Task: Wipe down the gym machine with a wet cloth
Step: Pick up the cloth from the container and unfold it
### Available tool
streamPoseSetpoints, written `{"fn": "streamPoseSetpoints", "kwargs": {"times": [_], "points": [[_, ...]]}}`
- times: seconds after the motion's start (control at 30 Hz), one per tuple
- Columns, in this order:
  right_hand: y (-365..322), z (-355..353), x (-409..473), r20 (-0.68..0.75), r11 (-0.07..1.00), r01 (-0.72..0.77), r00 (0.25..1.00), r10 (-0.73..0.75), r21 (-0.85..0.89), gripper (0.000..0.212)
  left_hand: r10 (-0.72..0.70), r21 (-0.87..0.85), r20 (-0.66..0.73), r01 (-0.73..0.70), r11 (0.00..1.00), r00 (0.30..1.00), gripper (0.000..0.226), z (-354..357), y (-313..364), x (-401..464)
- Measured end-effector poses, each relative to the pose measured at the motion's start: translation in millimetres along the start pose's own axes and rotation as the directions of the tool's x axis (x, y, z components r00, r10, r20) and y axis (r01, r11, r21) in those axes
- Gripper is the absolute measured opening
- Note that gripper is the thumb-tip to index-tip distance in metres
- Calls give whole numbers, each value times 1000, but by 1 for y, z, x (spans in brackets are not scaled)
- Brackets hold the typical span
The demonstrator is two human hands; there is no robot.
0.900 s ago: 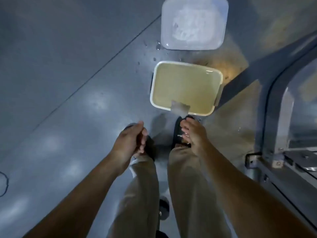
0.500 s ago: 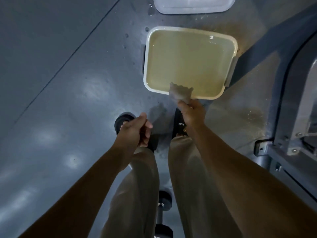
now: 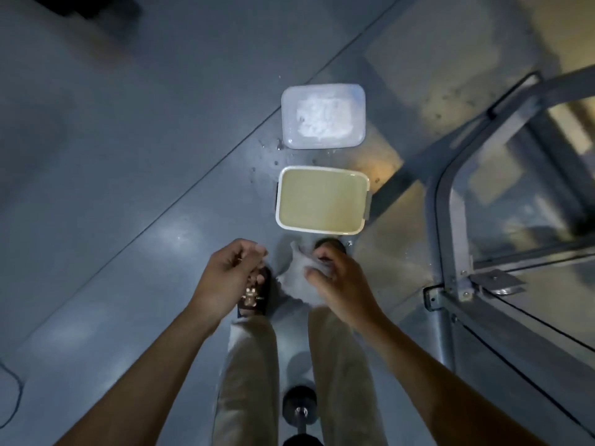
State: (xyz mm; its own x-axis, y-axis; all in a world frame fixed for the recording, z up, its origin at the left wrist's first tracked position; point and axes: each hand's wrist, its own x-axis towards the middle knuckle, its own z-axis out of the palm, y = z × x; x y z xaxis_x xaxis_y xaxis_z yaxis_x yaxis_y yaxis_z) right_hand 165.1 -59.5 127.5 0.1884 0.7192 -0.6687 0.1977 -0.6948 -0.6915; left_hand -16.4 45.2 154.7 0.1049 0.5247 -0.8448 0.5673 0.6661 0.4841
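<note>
Both hands are gripping the wet cloth [image 3: 297,278]: right hand [image 3: 338,281] curling fingers into it, left hand [image 3: 230,273] pinching its left edge, just near of the yellowish water tub [image 3: 322,199] on the floor.

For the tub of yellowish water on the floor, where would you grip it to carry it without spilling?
Judging by shape, take the tub by its two short ends, where dark handles stick out, one hand from each side. It sits flat and holds liquid, so lift it level. The right hand holds the cloth.
</note>
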Motion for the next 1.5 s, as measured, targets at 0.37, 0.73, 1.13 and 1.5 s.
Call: {"fn": "streamPoseSetpoints", "kwargs": {"times": [0.37,0.73,1.13,1.5], "points": [[-204,-56,-197,-42,966,228,973,-225,124,18,105,-354,616,156,922,781,71,-52,112,-177],[-283,-101,-370,-454,888,326,877,-156,324,7,678,-175,435,-683,709,593,23,-80,208,-356],[-278,-113,-505,-916,790,546,397,49,279,21,721,-242,628,-806,539,294,9,-13,242,-474],[-276,-129,-633,-943,956,199,209,-257,-217,15,213,-185,975,-768,614,-64,41,33,240,-572]]}}
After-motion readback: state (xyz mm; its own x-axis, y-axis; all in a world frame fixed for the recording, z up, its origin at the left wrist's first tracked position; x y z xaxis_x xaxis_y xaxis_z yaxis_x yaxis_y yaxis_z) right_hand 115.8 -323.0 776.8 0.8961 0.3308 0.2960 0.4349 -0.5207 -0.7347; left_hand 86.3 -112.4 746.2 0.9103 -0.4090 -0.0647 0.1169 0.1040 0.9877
